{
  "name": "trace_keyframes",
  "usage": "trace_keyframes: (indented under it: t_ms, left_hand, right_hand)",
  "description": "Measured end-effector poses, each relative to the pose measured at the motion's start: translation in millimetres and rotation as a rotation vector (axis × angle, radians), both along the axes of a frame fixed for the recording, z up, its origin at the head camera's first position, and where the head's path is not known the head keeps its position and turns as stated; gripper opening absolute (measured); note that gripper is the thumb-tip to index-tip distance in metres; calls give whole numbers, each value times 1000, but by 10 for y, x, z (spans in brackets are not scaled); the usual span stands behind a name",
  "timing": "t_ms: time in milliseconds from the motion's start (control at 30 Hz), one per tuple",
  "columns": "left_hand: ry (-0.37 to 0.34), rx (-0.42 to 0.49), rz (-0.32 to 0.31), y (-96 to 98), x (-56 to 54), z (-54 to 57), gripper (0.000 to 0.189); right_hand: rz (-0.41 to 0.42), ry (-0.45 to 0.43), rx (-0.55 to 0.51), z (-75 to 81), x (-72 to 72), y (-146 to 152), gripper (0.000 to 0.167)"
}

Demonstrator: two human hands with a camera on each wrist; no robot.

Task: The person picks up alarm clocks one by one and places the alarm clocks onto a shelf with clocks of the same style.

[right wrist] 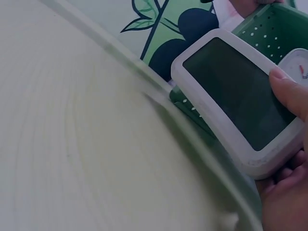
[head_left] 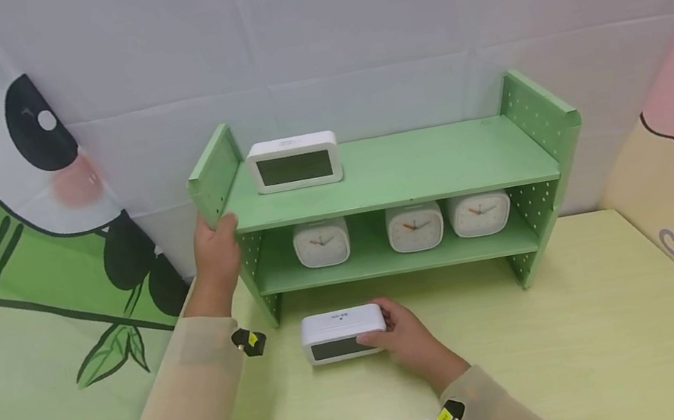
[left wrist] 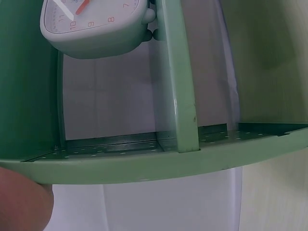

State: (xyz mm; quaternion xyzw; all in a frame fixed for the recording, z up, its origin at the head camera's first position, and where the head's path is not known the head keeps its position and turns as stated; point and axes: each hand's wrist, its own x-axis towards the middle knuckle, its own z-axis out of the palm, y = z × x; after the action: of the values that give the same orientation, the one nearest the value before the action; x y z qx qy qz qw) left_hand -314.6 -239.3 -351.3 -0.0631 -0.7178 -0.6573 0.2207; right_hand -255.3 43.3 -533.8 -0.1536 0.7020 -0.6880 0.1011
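My right hand (head_left: 408,339) grips the right end of a white digital clock (head_left: 342,322) in front of the green shelf (head_left: 436,163). In the right wrist view the thumb lies on the front of this digital clock (right wrist: 236,94), over its dark blank screen, and fingers curl underneath. My left hand (head_left: 217,256) holds the shelf's left side panel by its front edge. Part of that hand (left wrist: 24,199) shows at the panel edge in the left wrist view. Another white digital clock (head_left: 295,167) stands on the top board at the left.
Three white analog alarm clocks stand on the lower board: one at the left (head_left: 321,244), one right of centre (head_left: 415,228) and one farther right (head_left: 480,214). The shelf stands on a pale yellow table (head_left: 628,310) against a printed cloth backdrop (head_left: 358,13).
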Motion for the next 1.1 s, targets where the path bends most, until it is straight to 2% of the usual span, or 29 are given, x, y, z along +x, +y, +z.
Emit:
trace_keyframes:
  t_ms: [133,367,500,833,1000,1100]
  left_hand:
    - [-8,-10,20,-15,-2,7,52]
    - [9,-12,10,-16,-10,2,50]
    - [-1,-17,15,-11,-7,4,50]
    - [9,-1,3,12,-21,-9,51]
    - [5,7,9,3,-41,-21,52]
    - [15,19,-11,-5,-47,-24,52]
  right_hand:
    - [1,10,-3,108,34,91,56]
    - [-49,72,47,303,75,212,56]
    - [-58,76,36,409,79,301,55]
    - [-75,107,-76,714,8,575,59]
    - [-62,118,-71,844,-36,700,62]
    - [-76,120,-47,924,-63,775,62]
